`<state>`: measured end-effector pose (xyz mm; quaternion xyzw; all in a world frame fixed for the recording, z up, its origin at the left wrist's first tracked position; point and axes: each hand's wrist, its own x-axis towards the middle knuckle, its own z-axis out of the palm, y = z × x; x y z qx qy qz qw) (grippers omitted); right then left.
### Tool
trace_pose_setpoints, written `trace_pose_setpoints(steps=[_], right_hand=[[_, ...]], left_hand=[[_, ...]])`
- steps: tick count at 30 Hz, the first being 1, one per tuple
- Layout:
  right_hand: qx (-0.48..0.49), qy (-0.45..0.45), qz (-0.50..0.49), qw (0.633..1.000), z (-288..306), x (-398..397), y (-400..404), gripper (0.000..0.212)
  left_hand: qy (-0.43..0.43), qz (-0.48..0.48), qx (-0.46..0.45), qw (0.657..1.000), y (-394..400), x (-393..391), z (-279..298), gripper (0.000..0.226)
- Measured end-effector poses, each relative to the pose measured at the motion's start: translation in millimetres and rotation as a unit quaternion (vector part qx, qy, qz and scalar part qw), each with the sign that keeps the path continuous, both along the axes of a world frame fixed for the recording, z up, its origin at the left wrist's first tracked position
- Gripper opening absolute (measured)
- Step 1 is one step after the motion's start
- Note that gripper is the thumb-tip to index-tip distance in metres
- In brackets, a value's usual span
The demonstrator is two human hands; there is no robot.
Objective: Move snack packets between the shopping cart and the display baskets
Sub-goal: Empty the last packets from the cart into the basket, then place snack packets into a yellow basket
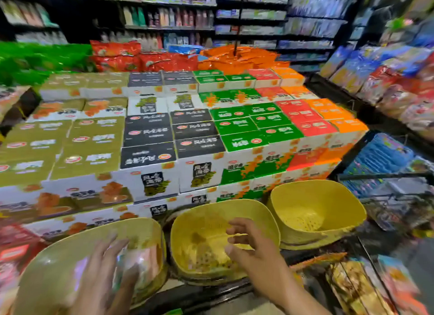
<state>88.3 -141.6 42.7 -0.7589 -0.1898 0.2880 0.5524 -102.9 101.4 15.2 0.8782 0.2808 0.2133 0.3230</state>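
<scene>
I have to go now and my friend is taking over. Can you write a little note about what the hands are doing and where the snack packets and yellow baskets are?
Left hand: in the left basket, on a shiny packet; too blurred to tell if the grip is closed.
Right hand: open, empty, fingers spread over the middle basket.
Middle basket holds a few packets at the bottom.
Right basket looks empty.
More packets lie lower right, apparently in the cart.
Left to do: keep moving packets; the right basket has none yet.
</scene>
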Motion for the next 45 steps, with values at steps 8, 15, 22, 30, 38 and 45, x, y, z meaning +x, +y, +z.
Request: trace_pose_setpoints(steps=[8, 15, 22, 30, 38, 45], right_hand=[[-0.075, -0.132, -0.113, 0.982, -9, 62, -210, 0.053], [-0.185, -0.161, -0.239, 0.940, -39, 80, -370, 0.064], [-0.243, -0.086, -0.343, 0.903, -75, 86, -477, 0.064], [-0.296, -0.008, -0.425, 0.855, -125, 127, -556, 0.070], [-0.361, 0.114, -0.418, 0.826, -198, 228, -618, 0.073], [-0.328, 0.230, -0.425, 0.812, -306, 287, -661, 0.070]], left_hand=[[-0.052, -0.176, -0.085, 0.979, -197, 168, 2, 0.049], [0.002, -0.348, -0.039, 0.937, -355, 268, -27, 0.073], [0.103, -0.540, -0.011, 0.835, -469, 365, -62, 0.059], [0.201, -0.579, -0.034, 0.789, -587, 502, -138, 0.032], [0.406, -0.539, -0.040, 0.738, -672, 615, -246, 0.047], [0.470, -0.552, 0.038, 0.688, -705, 664, -333, 0.049]])
